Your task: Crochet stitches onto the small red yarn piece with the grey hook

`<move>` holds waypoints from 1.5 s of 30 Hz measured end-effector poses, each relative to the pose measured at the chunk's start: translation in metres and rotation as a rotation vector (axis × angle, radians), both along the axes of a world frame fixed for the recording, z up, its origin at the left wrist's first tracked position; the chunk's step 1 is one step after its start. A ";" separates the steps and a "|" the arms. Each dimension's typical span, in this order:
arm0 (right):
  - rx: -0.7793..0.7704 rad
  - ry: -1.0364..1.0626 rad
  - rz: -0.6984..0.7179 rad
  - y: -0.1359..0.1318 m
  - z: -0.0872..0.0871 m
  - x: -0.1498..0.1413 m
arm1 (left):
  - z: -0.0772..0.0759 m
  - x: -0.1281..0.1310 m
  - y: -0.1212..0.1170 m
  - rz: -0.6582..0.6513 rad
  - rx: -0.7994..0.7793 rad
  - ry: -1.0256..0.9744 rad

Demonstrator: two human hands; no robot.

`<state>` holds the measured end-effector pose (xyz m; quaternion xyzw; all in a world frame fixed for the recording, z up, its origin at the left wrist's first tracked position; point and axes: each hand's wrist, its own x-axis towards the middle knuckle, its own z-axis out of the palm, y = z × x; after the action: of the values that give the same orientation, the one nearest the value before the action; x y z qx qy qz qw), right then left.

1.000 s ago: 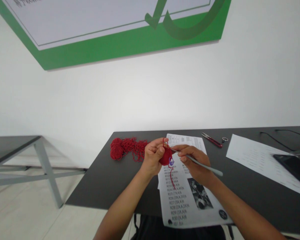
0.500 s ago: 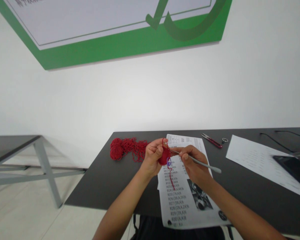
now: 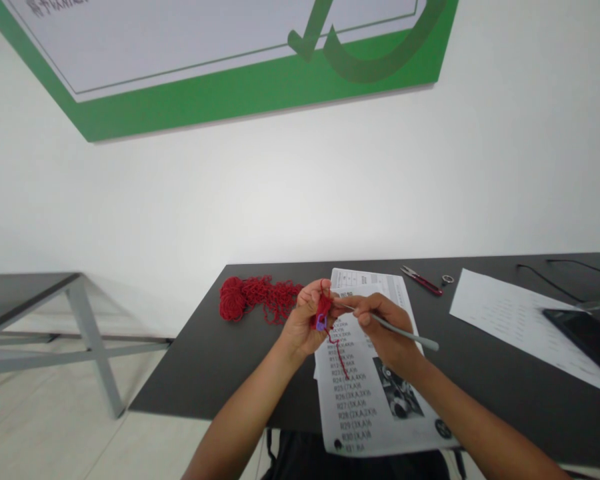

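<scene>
My left hand (image 3: 303,323) pinches a small red crochet piece (image 3: 324,305), with red yarn looped over its raised index finger. A purple stitch marker (image 3: 321,323) hangs from the piece, and a loose red yarn tail (image 3: 340,357) dangles below it. In my right hand (image 3: 387,327) is a crochet hook (image 3: 405,335) with a grey handle, held like a pencil. The hook's tip points left at the crochet piece; fingers and yarn hide its very end. Beneath both hands lies a printed pattern sheet (image 3: 353,407) with rows of text and a photo.
A red yarn ball (image 3: 233,299) with tangled strands lies left on the dark table (image 3: 190,373). Red-handled thread snips (image 3: 423,281) and a small ring (image 3: 447,279) lie behind my right hand. Farther right are a white paper (image 3: 510,327), a black phone (image 3: 580,337) and glasses (image 3: 550,283).
The crochet piece has turned in my left hand, bringing the purple marker left and toward the front. My right hand and hook have shifted slightly left.
</scene>
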<state>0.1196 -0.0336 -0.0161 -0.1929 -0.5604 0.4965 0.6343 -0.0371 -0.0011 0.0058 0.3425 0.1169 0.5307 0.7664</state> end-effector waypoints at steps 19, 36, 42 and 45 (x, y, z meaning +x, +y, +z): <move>0.009 -0.040 -0.381 0.014 -0.002 -0.006 | -0.016 0.010 -0.002 0.858 0.766 0.811; -0.053 0.035 -0.286 0.016 -0.006 -0.006 | -0.014 0.020 -0.004 0.219 0.033 0.123; -0.169 0.116 -0.221 0.019 -0.008 -0.004 | -0.012 0.020 0.000 0.313 0.161 0.203; -0.134 0.106 -0.306 0.019 -0.002 0.000 | -0.011 0.019 0.002 0.372 0.264 0.292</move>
<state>0.1195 -0.0147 -0.0186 -0.2915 -0.4558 0.4399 0.7168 -0.0186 0.0005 -0.0054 0.4850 0.2167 0.6181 0.5794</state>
